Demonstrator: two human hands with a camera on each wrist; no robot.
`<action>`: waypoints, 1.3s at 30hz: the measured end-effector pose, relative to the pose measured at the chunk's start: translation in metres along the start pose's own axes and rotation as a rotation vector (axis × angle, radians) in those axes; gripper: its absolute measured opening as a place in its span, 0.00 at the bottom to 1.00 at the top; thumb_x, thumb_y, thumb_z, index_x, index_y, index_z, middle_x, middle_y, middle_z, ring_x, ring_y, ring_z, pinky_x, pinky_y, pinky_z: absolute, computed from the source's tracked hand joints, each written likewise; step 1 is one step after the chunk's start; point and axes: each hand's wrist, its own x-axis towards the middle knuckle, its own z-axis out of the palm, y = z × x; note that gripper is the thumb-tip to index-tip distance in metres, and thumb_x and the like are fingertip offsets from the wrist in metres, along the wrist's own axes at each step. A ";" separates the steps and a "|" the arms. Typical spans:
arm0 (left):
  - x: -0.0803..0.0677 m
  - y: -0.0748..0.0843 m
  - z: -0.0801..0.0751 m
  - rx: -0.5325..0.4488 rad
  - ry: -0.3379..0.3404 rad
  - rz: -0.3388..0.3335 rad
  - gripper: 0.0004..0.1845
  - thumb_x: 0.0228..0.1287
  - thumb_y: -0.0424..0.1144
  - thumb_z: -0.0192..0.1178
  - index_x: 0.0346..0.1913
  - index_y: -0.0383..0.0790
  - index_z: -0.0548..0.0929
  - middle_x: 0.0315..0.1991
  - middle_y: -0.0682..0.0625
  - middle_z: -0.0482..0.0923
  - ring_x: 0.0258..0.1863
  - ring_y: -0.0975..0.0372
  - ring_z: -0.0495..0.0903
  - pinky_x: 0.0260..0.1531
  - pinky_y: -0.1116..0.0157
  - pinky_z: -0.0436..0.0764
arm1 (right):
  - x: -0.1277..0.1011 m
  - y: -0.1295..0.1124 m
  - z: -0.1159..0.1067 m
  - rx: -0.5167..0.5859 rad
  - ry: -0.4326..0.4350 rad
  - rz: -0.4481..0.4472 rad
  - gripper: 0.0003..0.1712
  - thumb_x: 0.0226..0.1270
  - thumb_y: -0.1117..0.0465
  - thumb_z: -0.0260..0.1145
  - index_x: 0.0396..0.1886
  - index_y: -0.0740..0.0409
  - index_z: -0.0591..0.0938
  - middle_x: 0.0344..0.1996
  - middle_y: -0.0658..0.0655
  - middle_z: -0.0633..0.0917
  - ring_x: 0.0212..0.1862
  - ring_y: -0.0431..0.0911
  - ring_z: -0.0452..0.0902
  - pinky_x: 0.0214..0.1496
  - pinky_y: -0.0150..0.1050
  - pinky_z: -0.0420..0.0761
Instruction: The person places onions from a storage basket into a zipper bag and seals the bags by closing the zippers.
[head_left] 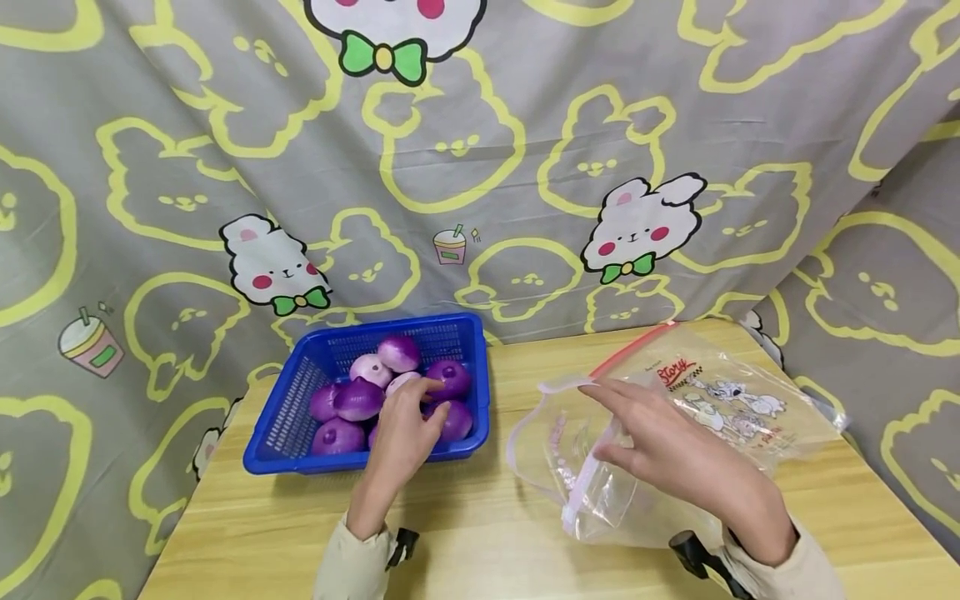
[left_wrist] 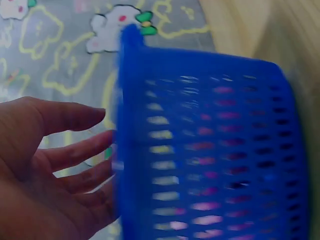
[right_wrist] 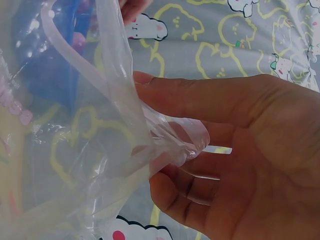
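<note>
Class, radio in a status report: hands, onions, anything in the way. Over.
Left hand over blue basket, holding nothing. Right hand holding clear bag. Onions in basket. No obstruction seen between basket and bag.

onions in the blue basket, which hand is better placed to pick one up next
Probably the left hand: it is over the blue basket, close to the onions and seemingly holding nothing, while the right hand holds the clear bag near its mouth, away from the basket.
</note>
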 end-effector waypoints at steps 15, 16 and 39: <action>0.001 -0.026 0.012 0.131 -0.184 -0.094 0.18 0.52 0.31 0.69 0.47 0.29 0.83 0.45 0.37 0.83 0.50 0.46 0.80 0.49 0.47 0.78 | -0.001 0.001 -0.001 -0.017 -0.009 0.015 0.41 0.53 0.59 0.79 0.67 0.61 0.74 0.63 0.61 0.78 0.63 0.58 0.75 0.66 0.70 0.61; 0.002 -0.026 0.012 0.135 -0.194 -0.084 0.18 0.51 0.31 0.70 0.47 0.28 0.83 0.44 0.36 0.82 0.49 0.45 0.80 0.49 0.46 0.78 | 0.000 0.001 -0.001 -0.018 -0.012 0.019 0.41 0.53 0.59 0.79 0.67 0.61 0.74 0.63 0.61 0.78 0.63 0.58 0.74 0.66 0.68 0.62; 0.014 -0.040 0.019 0.097 -0.274 -0.160 0.22 0.52 0.36 0.75 0.49 0.31 0.85 0.45 0.40 0.86 0.47 0.45 0.83 0.51 0.50 0.78 | -0.002 0.003 -0.002 0.007 -0.021 0.031 0.41 0.55 0.59 0.78 0.68 0.61 0.73 0.63 0.60 0.78 0.62 0.58 0.75 0.64 0.61 0.69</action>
